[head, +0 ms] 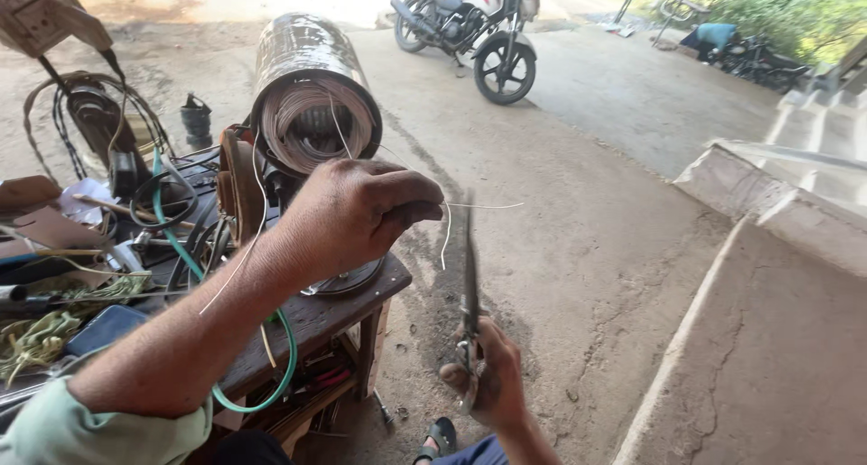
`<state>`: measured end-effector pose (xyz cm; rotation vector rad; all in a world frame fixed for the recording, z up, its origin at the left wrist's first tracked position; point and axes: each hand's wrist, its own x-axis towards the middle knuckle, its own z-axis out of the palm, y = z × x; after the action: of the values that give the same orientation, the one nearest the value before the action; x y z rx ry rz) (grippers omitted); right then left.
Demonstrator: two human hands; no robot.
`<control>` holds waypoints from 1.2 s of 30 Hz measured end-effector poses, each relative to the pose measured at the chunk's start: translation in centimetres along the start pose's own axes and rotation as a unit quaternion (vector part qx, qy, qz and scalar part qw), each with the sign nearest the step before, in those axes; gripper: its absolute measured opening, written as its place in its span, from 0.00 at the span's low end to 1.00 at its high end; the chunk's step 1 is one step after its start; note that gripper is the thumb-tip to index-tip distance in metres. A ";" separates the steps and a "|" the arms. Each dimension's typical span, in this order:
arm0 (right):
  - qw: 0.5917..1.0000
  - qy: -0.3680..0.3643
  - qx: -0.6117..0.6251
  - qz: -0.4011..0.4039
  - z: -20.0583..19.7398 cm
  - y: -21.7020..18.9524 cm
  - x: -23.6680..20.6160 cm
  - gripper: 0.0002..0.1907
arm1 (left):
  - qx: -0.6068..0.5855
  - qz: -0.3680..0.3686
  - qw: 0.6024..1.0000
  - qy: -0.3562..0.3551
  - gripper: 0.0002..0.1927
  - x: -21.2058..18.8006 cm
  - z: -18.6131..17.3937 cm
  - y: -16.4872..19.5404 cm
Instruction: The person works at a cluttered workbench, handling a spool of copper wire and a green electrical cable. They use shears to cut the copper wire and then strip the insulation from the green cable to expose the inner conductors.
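- My left hand [348, 214] is closed in a pinch on a thin white strand [449, 219], held out to the right of the workbench so its free end hangs clear for the blades.
- The strand runs back from my fingers to the coil windings at the mouth of the cylindrical motor stator [312, 95], which lies on its side with the open end toward me, giving direct access to the windings.
- My right hand [488, 379] is low and near, fingers closed through the handles of the scissors [470, 293]; the blades point up, just beside the strand.
- The wooden workbench [316, 316] at left carries a green hose [181, 248], black cables and loose tools.
- A beige box-shaped unit [41, 13] hangs at far left; any label is unreadable.
- A parked motorcycle [474, 23] stands far off.
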<state>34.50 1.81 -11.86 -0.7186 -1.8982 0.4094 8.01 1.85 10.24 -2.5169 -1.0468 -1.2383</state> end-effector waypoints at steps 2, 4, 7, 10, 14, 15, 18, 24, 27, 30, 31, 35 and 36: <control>1.000 -0.004 0.031 0.002 -0.6 -0.6 -0.2 0.21 | -0.002 0.033 0.999 0.035 0.07 0.2 0.5 0.8; 0.998 -0.002 0.062 0.030 -1.0 -1.2 -0.8 0.18 | -0.013 0.030 0.999 0.042 0.08 0.2 0.5 1.4; 0.994 0.014 0.082 0.074 -1.6 -1.4 -1.6 0.16 | -0.049 -0.073 0.996 -0.034 0.12 0.1 -0.7 1.7; 0.996 0.034 0.063 0.053 -2.5 -1.2 -2.3 0.18 | -0.083 -0.225 0.954 -0.180 0.16 -0.6 -3.5 0.6; 0.999 0.033 0.021 0.010 -3.9 -0.3 -2.3 0.19 | -0.074 -0.194 0.947 -0.244 0.26 -3.3 -8.6 -1.9; 1.000 0.027 0.010 0.006 -4.2 -0.2 -2.1 0.20 | -0.133 -0.130 0.958 -0.219 0.20 -3.8 -10.1 -2.9; 0.997 0.032 0.069 0.007 -4.1 0.0 -1.1 0.21 | -0.252 -0.057 0.961 -0.100 0.08 -4.1 -12.0 -4.9; 1.000 0.020 0.022 -0.005 -2.8 -0.3 2.7 0.22 | -0.254 -0.115 0.955 0.099 0.05 -3.8 -6.7 -2.1; 0.995 0.032 0.094 -0.030 -2.6 -0.7 4.1 0.26 | -0.385 -0.042 0.912 0.133 0.03 -2.8 -6.9 -1.6; 0.991 0.017 0.129 -0.020 -2.9 -1.3 4.4 0.23 | -0.584 -0.009 0.792 0.178 0.04 -1.8 -8.9 -2.8; 0.991 0.007 0.129 -0.014 -2.9 -1.4 4.6 0.22 | -0.613 0.002 0.769 0.182 0.04 -1.9 -9.1 -3.1; 0.998 -0.016 0.065 -0.020 -2.5 -1.8 5.5 0.24 | -0.501 -0.093 0.838 0.196 0.04 -3.2 -7.5 -2.3; 0.999 -0.019 0.033 -0.034 -2.2 -1.9 5.8 0.25 | -0.467 -0.114 0.857 0.185 0.05 -3.5 -7.0 -1.9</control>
<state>34.23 3.97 -5.77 -0.6051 -1.9292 0.4442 0.86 -1.47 11.89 -2.5286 -0.7482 -2.7003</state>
